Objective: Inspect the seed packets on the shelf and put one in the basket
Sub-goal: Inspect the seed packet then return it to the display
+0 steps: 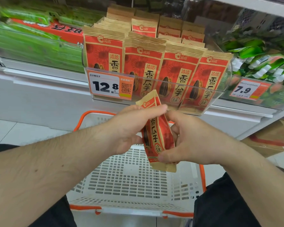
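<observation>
I see two bare hands holding one seed packet point(156, 135) in the middle of the frame. The left hand point(129, 128) comes in from the lower left, and its fingers curl over the top half of the packet. The right hand point(192, 138) comes in from the lower right. Its thumb and fingers pinch the bottom end of the packet. The packet is red and tan with a dark seed drawn on it, and it is tilted, with its top leaning toward the upper left. It hangs in the air over the basket point(129, 181), not touching it. The basket is white with little holes and orange trim, and it fills the lower middle of the frame. Just above the hands, a clear tray point(220, 97) on the shelf holds rows of the same seed packets on the shelf point(175, 74), all standing upright. A price tag point(105, 85) on the front of the tray, left of center, reads 12.8. A second price tag point(246, 90) at the right reads 7.9. Green packs point(31, 41) lie in the upper left of the frame. More green packs with white caps point(259, 66) sit at the upper right.
</observation>
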The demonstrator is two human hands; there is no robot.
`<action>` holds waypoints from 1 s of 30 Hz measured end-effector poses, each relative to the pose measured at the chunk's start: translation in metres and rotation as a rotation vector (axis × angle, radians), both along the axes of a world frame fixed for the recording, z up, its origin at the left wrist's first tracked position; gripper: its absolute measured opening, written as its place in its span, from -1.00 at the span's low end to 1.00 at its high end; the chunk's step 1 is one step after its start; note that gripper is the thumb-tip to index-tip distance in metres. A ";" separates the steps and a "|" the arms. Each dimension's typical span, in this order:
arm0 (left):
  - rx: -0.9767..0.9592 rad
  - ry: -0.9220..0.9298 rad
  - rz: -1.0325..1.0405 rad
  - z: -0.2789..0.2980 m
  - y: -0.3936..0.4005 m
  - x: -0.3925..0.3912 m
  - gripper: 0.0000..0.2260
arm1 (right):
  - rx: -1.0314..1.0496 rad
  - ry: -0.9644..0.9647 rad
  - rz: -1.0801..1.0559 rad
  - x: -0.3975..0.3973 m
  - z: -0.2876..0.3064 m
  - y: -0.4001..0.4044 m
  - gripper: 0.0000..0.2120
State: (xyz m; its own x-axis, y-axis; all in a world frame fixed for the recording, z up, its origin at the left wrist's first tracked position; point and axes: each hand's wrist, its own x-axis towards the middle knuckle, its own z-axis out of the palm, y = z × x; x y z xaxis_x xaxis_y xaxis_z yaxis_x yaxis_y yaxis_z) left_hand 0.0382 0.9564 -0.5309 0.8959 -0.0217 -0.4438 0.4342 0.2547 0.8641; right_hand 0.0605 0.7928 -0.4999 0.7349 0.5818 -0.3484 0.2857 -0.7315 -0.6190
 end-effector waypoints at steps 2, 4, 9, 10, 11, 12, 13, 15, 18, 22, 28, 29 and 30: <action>-0.005 -0.002 0.002 -0.001 0.000 0.001 -0.77 | 0.019 0.000 0.028 0.000 -0.001 0.000 -0.24; 0.004 -0.020 -0.022 -0.002 0.001 0.001 -0.82 | 0.111 0.005 0.015 0.002 0.002 0.001 -0.45; 0.028 -0.122 -0.187 0.000 0.000 -0.003 -0.72 | 0.325 -0.079 -0.138 0.009 -0.001 -0.001 -0.56; 0.023 -0.132 -0.205 0.000 0.000 -0.004 -0.73 | 0.337 -0.090 -0.157 0.009 -0.002 -0.001 -0.62; 0.017 -0.139 -0.216 0.000 0.000 -0.004 -0.75 | 0.344 -0.094 -0.170 0.010 -0.004 0.000 -0.66; 0.009 -0.143 -0.219 0.000 0.000 -0.005 -0.76 | 0.350 -0.090 -0.175 0.010 -0.004 0.001 -0.68; 0.000 -0.146 -0.217 0.000 0.000 -0.005 -0.77 | 0.361 -0.077 -0.175 0.010 -0.004 0.001 -0.67; -0.017 -0.143 -0.215 0.000 0.000 -0.005 -0.80 | 0.404 -0.033 -0.182 0.010 -0.003 0.003 -0.62; -0.045 -0.138 -0.216 0.002 -0.001 -0.006 -0.92 | 0.445 0.027 -0.213 0.009 -0.002 0.005 -0.57; -0.096 -0.141 -0.220 0.002 -0.002 -0.007 -0.92 | 0.450 0.060 -0.221 0.009 -0.001 0.005 -0.66; -0.129 -0.132 -0.231 0.001 -0.002 -0.006 -0.88 | 0.441 0.098 -0.195 0.011 0.001 0.001 -0.71; -0.135 -0.130 -0.225 0.001 -0.002 -0.006 -0.88 | 0.411 0.113 -0.164 0.011 0.002 0.000 -0.68; -0.142 -0.128 -0.214 0.001 -0.002 -0.006 -0.88 | 0.370 0.129 -0.122 0.012 0.003 -0.001 -0.63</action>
State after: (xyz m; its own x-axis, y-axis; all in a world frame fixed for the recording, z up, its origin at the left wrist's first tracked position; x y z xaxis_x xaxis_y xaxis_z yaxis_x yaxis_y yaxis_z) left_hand 0.0322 0.9548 -0.5299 0.9125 -0.2706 -0.3066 0.3812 0.2911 0.8775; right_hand 0.0720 0.7921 -0.4969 0.7702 0.5965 -0.2257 0.1138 -0.4767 -0.8716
